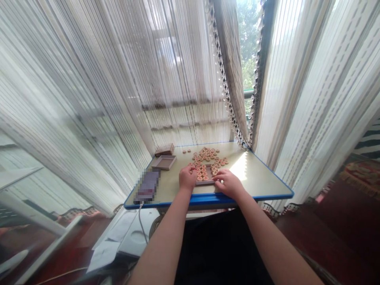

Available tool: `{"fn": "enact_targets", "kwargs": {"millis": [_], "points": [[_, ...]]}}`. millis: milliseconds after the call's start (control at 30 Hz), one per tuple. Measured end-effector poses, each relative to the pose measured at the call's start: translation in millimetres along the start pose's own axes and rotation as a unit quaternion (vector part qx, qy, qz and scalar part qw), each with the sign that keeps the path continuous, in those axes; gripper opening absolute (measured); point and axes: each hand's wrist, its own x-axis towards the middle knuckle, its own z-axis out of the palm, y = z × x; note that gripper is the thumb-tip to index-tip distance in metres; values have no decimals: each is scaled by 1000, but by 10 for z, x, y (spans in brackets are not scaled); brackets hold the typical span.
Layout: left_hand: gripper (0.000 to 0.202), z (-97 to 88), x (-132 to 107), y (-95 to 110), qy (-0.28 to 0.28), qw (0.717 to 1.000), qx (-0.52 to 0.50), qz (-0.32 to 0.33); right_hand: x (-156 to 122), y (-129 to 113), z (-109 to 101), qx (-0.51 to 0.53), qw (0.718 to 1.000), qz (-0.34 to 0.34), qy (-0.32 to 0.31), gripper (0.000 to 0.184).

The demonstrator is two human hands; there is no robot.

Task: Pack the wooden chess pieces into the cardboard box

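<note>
A shallow box [204, 183] lies near the table's front edge, with round wooden Chinese chess pieces [202, 174] in rows along its left side. More pieces [214, 171] line its right side, and part of the bottom shows between them. At the box's left edge is my left hand [187, 177], its fingers curled in close to the pieces; what they hold, if anything, is hidden. My right hand [229, 183] rests over the right edge, fingers bent and thumb apart, fingertips beside the right-hand pieces. I see no piece clearly gripped there.
Loose chess pieces [207, 153] lie in a heap behind the box, with two stray pieces [187, 151] to its left. A box lid [165, 162], a brown box-like item [164, 149] and a blurred phone [147, 186] with a cable occupy the table's left. Blue edging [279, 196] borders the table [261, 178].
</note>
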Motion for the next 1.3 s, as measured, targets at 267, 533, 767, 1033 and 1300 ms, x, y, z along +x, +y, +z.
{"fn": "enact_targets", "kwargs": {"millis": [267, 533, 767, 1033, 1300], "points": [[17, 11, 8, -15, -5, 1000, 7, -11, -15, 41, 5, 14, 998, 52, 44, 23], [17, 4, 20, -12, -7, 1000, 13, -14, -18, 57, 20, 27, 997, 55, 56, 22], [16, 24, 26, -41, -7, 1000, 15, -17, -7, 48, 16, 12, 997, 64, 35, 24], [16, 13, 32, -22, -14, 999, 23, -27, -6, 62, 20, 23, 997, 51, 49, 23], [16, 1, 17, -27, -11, 999, 21, -27, -12, 80, 15, 60, 994, 70, 66, 22]]}}
